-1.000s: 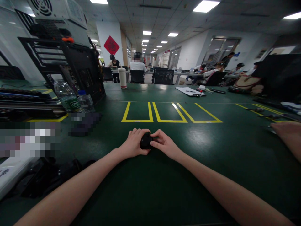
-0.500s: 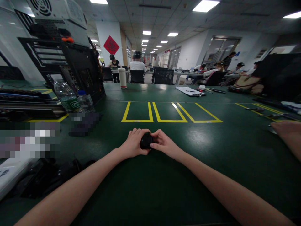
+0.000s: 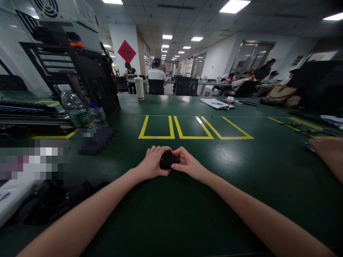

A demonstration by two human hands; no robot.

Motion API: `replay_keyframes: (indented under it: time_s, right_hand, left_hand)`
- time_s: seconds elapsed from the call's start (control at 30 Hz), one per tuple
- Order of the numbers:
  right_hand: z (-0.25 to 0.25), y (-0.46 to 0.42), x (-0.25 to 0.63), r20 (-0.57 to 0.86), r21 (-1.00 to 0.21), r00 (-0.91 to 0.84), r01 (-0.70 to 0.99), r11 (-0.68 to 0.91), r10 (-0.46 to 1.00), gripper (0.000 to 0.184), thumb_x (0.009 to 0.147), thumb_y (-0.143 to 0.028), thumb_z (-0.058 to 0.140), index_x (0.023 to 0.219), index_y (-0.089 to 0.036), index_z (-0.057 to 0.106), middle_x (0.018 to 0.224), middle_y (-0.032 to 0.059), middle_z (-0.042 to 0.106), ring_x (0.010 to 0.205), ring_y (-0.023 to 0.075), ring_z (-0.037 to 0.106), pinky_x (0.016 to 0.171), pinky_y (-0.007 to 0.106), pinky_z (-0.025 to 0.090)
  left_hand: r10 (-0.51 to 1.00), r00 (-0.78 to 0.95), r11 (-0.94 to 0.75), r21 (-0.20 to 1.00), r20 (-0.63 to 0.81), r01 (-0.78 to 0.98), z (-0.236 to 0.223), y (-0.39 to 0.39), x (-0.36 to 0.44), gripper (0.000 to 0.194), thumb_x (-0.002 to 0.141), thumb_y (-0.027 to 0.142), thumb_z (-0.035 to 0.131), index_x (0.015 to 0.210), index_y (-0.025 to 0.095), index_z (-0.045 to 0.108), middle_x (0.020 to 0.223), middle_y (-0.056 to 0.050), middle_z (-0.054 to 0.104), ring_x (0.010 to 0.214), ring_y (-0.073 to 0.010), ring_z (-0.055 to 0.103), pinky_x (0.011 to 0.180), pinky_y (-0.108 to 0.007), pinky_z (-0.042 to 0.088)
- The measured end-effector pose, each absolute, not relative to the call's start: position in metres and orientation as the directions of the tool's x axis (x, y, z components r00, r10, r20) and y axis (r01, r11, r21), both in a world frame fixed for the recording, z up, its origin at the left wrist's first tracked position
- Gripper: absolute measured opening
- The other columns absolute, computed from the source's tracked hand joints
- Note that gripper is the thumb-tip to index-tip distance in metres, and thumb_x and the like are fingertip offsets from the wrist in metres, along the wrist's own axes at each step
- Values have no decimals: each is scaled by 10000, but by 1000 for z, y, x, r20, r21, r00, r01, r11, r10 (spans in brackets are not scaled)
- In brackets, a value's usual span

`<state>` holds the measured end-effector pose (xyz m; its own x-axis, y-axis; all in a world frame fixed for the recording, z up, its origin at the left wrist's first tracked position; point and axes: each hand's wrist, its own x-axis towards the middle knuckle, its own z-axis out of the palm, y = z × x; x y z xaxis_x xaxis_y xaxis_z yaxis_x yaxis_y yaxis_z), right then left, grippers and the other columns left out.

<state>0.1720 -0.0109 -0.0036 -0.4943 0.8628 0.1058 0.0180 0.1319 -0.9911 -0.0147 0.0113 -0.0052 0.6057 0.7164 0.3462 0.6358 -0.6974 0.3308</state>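
A small, rounded, glossy black object point(image 3: 166, 160) is at the middle of the green table point(image 3: 171, 214), between my two hands; its exact kind does not show. My left hand point(image 3: 153, 162) is wrapped round its left side, thumb in front and fingers behind. From the right, my right hand point(image 3: 189, 164) pinches its edge with thumb and fingertips. The fingers hide part of the object's right side and back. Just beyond the hands lie the yellow tape outlines point(image 3: 157, 137) on the tabletop.
Bottles point(image 3: 75, 107) stand at the left beside a black computer case point(image 3: 93, 82). Black gear point(image 3: 61, 196) lies by my left forearm. A white cup point(image 3: 139, 88) and a clipboard point(image 3: 216, 104) are farther back. Another person's hand point(image 3: 328, 151) reaches in at the right edge, near metal tools point(image 3: 294, 124).
My hands and the black object stay almost where they were, with only a tiny shift of the right fingers. In the background, a standing person at the right has moved slightly.
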Motion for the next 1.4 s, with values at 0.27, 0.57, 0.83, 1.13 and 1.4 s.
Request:
replay_keyframes:
  time_s: [0.27, 0.57, 0.83, 1.13, 1.4]
  right_hand:
    - [-6, -11, 169, 132, -988, -426, 18, 154, 895, 201, 744, -260, 574, 899, -210, 457, 966, 9, 501, 943, 162, 530, 828, 353, 439]
    - [-5, -8, 172, 75, -994, -468, 33, 102, 880, 264, 732, -253, 585, 960, -208, 460, 1012, 26, 504, 968, 171, 521, 866, 381, 417]
    - [-7, -8, 173, 113, -993, -488, -24, 117, 865, 304, 682, -187, 638, 919, -215, 449, 1004, 11, 504, 968, 165, 528, 857, 369, 429]
    - [-6, -8, 169, 105, -990, -427, 42, 136, 898, 255, 729, -249, 587, 944, -207, 458, 980, 19, 511, 956, 163, 524, 870, 375, 418]
    - [-5, -10, 173, 119, -991, -488, 0, 137, 864, 310, 677, -200, 640, 922, -211, 449, 998, 11, 509, 966, 163, 530, 867, 370, 419]
  left_hand:
    - [718, 607, -695, 322, 340, 643, -5, 12, -15, 621, 604, 376, 641, 1135, 236, 352, 997, -51, 470, 852, -234, 417, 739, -361, 342]
    - [723, 607, -691, 334, 329, 641, -3, 10, -16, 605, 609, 365, 642, 1128, 242, 356, 992, -47, 469, 855, -233, 420, 741, -358, 342]
    - [712, 623, -703, 326, 325, 633, -1, 10, -16, 586, 614, 362, 634, 1115, 228, 361, 974, -51, 464, 847, -230, 414, 734, -354, 340]
    - [718, 605, -695, 328, 344, 639, -4, 11, -16, 616, 598, 363, 646, 1127, 231, 358, 982, -52, 467, 849, -233, 417, 737, -359, 338]
    - [719, 607, -695, 327, 338, 641, -4, 11, -15, 607, 594, 355, 647, 1118, 237, 363, 980, -50, 473, 853, -238, 418, 734, -358, 342]
